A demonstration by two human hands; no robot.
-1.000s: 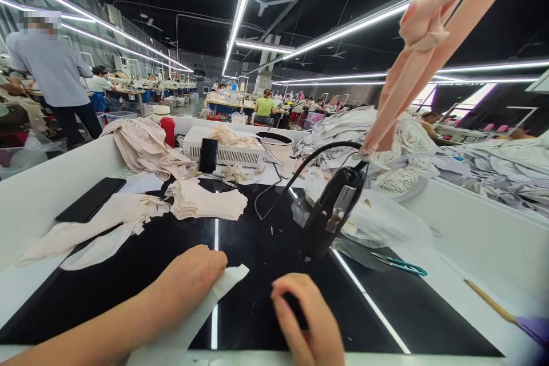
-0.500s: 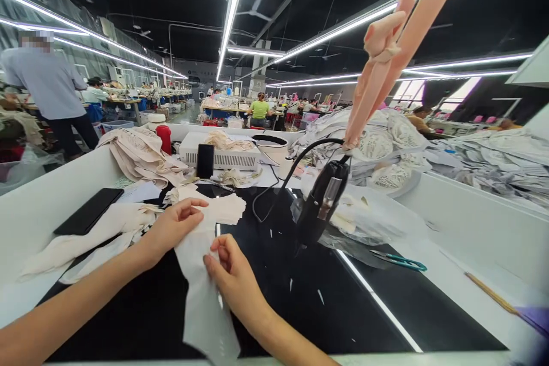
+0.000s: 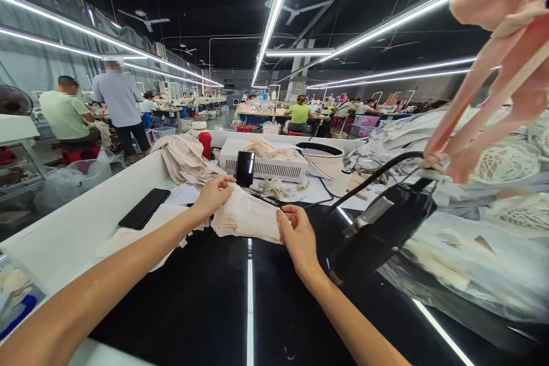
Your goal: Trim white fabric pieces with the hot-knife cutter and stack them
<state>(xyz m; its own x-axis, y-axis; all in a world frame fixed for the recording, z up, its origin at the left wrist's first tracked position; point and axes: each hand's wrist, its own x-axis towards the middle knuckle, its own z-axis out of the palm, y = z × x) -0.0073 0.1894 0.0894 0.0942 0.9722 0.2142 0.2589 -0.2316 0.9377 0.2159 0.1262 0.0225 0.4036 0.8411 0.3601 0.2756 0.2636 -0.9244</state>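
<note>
My left hand [image 3: 213, 194] grips the far left corner of a stack of cream fabric pieces [image 3: 246, 218] lying on the black glass table [image 3: 206, 303]. My right hand [image 3: 297, 237] pinches the stack's right edge. Both arms stretch forward over the table. A black hand-held cutting tool [image 3: 380, 231] hangs on pink fabric straps [image 3: 480, 97] just right of my right hand, its cable looping behind.
A black phone [image 3: 144, 208] lies on the white ledge at left, another phone [image 3: 245, 168] leans on a white box [image 3: 263, 161]. Cream fabric heap [image 3: 182, 157], red bottle [image 3: 206, 144], bowl [image 3: 320, 156] behind. Plastic bags of pieces [image 3: 472, 257] at right. People work at far tables.
My hands carried the single cream piece forward onto the stack and now both hold the stack. The camera view turned left and moved closer to the hanging tool.
</note>
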